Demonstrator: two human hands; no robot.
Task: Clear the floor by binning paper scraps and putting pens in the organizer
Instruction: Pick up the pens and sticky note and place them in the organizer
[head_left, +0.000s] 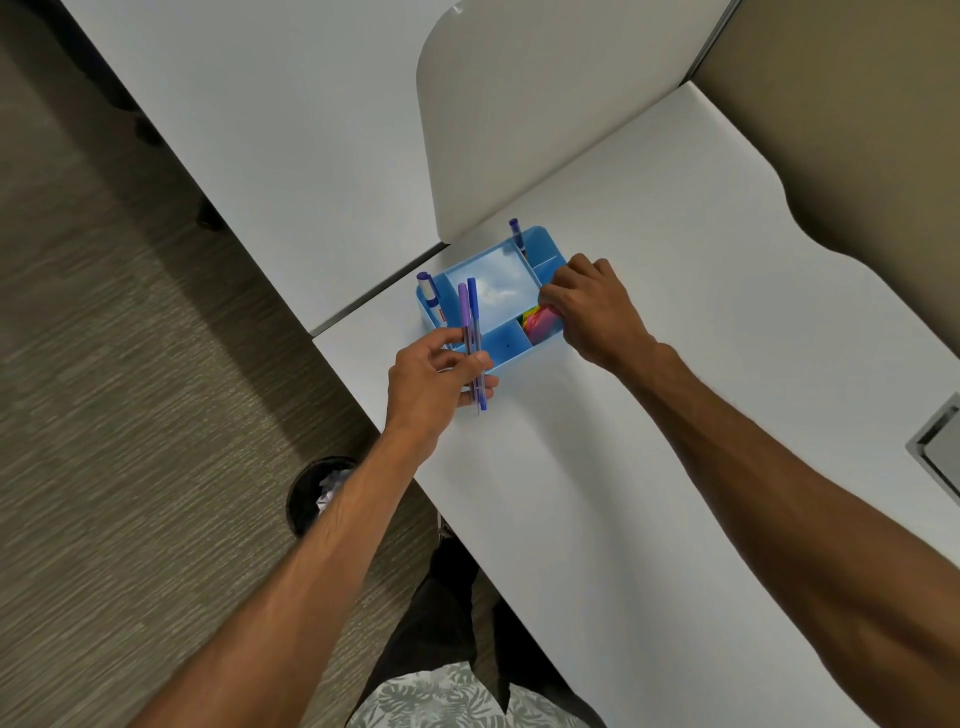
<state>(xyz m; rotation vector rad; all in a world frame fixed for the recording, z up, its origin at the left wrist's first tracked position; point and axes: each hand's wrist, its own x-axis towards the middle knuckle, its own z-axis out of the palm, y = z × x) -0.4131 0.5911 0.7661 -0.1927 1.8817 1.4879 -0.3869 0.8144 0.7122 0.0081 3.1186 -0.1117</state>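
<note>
Pinching two purple pens (471, 338) upright, the left hand (431, 382) hovers over the blue organizer (506, 345) at the worktop (675, 364) edge; the right hand (597, 312) grips its rim.

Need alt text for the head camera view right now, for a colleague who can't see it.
The left hand holds two purple pens over a blue desk organizer on a white desk, while the right hand steadies the organizer's far side. A black bin with crumpled paper stands on the floor below.
</note>
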